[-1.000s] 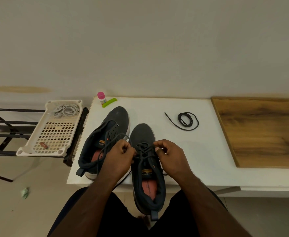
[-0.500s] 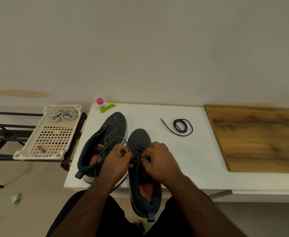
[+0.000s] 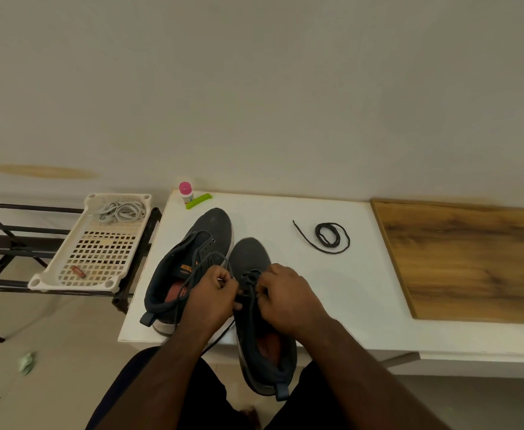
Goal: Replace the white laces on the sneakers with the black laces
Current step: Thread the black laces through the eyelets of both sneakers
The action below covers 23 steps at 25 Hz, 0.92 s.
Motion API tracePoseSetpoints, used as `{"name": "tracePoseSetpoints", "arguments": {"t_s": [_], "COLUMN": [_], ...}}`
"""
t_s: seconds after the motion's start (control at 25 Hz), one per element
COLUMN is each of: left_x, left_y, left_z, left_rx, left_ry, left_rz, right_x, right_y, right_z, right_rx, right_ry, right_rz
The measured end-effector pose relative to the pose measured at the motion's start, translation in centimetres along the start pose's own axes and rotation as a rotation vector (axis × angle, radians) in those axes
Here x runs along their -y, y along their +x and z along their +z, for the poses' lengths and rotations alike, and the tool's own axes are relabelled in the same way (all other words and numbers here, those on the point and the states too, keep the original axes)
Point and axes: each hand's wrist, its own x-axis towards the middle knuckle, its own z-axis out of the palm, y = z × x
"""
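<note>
1. Both hands have closed in over the near sneaker (image 3: 265, 349): left hand (image 3: 212, 297) pinches the black lace (image 3: 248, 276); right hand (image 3: 288, 297) curls on it, having moved inward since a second ago.
2. Judged: lacing near complete.
3. Far sneaker (image 3: 206, 240) is unlaced; spare black lace (image 3: 332, 237) lies beyond on the surface (image 3: 341, 293); white laces (image 3: 121, 211) in the tray (image 3: 68, 282).

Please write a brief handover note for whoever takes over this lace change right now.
Left hand and right hand each pinch the black lace being threaded into the right sneaker, whose heel overhangs the table edge.
Left sneaker lies beside it, unlaced.
Spare black lace lies coiled on the table.
White laces are in the tray.
Left: finish this shoe, then lace the other.
</note>
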Motion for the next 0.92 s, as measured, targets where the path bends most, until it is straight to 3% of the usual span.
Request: {"name": "tracePoseSetpoints", "arguments": {"t_s": [0.28,0.36,0.44,0.52,0.64,0.76,0.92], "left_x": [0.4,0.5,0.6,0.5,0.6,0.7,0.4], "left_y": [0.6,0.6,0.5,0.4,0.5,0.5,0.5], "left_z": [0.1,0.1,0.0,0.0,0.0,0.0,0.1], "left_rx": [0.007,0.013,0.013,0.012,0.002,0.008,0.011], "left_ry": [-0.055,-0.058,-0.054,-0.028,0.005,-0.011,-0.042], "left_rz": [-0.052,-0.058,-0.053,-0.037,-0.012,-0.016,-0.043], "right_x": [-2.6,-3.3,-3.6,-3.3,-1.8,-0.7,-0.9], "right_y": [-0.3,-0.4,-0.8,-0.9,0.1,0.8,0.4], "right_z": [-0.1,0.1,0.1,0.0,0.0,-0.4,-0.9], "right_rx": [-0.174,-0.201,-0.226,-0.243,-0.083,0.091,0.065], "right_ry": [0.924,1.026,0.875,0.626,0.205,-0.043,0.251], "right_rz": [0.489,0.547,0.465,0.254,-0.056,-0.046,0.17]}}
